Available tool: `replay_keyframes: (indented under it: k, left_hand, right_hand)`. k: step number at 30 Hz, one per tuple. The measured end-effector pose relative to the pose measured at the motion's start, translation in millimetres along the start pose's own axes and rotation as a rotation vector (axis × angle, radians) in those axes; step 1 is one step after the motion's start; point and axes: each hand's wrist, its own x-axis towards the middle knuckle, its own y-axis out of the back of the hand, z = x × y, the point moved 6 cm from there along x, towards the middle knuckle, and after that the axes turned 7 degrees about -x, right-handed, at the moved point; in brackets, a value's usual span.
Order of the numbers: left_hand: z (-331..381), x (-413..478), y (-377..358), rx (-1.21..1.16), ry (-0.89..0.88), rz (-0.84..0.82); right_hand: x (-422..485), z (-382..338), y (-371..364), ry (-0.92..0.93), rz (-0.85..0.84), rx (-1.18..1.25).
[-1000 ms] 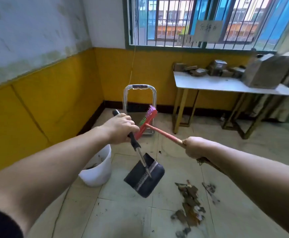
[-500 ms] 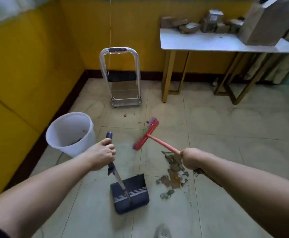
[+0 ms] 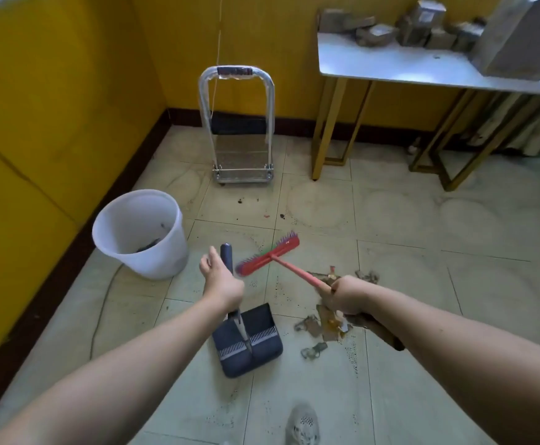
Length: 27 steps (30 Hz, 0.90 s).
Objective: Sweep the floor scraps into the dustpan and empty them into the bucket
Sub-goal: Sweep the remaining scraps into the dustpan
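My left hand (image 3: pixel 221 281) grips the upright handle of a dark blue dustpan (image 3: pixel 247 340), whose pan sits low by the tiled floor in front of me. My right hand (image 3: pixel 347 295) holds the pink stick of a red broom (image 3: pixel 267 259); its bristle head is raised and points away to the upper left. Brown floor scraps (image 3: pixel 323 326) lie just right of the dustpan, partly hidden under my right hand. A white bucket (image 3: pixel 140 234) stands to the left near the yellow wall, with a little dark debris inside.
A folded metal hand trolley (image 3: pixel 238 123) leans against the far wall. A white table (image 3: pixel 423 64) with yellow legs and grey blocks on top stands at the back right. My shoe (image 3: pixel 302 425) shows at the bottom edge.
The view has tilted down toward the floor. The dustpan has come down from mid-air to just left of the scraps, and the broom head has dropped lower.
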Motion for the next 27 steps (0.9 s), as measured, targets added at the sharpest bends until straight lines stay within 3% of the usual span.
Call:
replay_keyframes:
  k: [3, 5, 7, 10, 16, 19, 24, 27]
  left_hand:
    - [0.1, 25.5, -2.2, -0.268, 0.141, -0.085]
    - [10.2, 37.4, 2.3, -0.311, 0.177, -0.11]
    - [23.0, 50.2, 7.0, -0.341, 0.233, -0.138]
    - [41.2, 75.3, 17.3, -0.204, 0.257, -0.117]
    - [88.3, 126.7, 12.4, 0.107, 0.149, -0.089]
    - [122.0, 149.8, 7.4, 0.312, 0.079, -0.028]
    - [139.0, 188.5, 7.6, 0.33, 0.114, -0.008]
    - [138.0, 205.2, 10.8, 0.327, 0.113, 0.003]
  right_hand:
    - [-0.4, -9.9, 2.1, 0.023, -0.039, 0.165]
    - [3.0, -8.4, -8.9, -0.024, -0.109, 0.225]
    - [17.0, -7.3, -3.5, -0.068, -0.056, 0.222]
    - [55.6, -17.4, 34.9, -0.028, -0.02, 0.239]
    - [130.9, -51.5, 134.0, 0.052, -0.074, 0.286]
    - [175.2, -75.2, 167.4, 0.086, -0.009, 0.295]
    - [237.4, -109.4, 189.1, 0.142, -0.024, 0.514]
    - [263.8, -119.0, 179.6, 0.148, -0.067, 0.51]
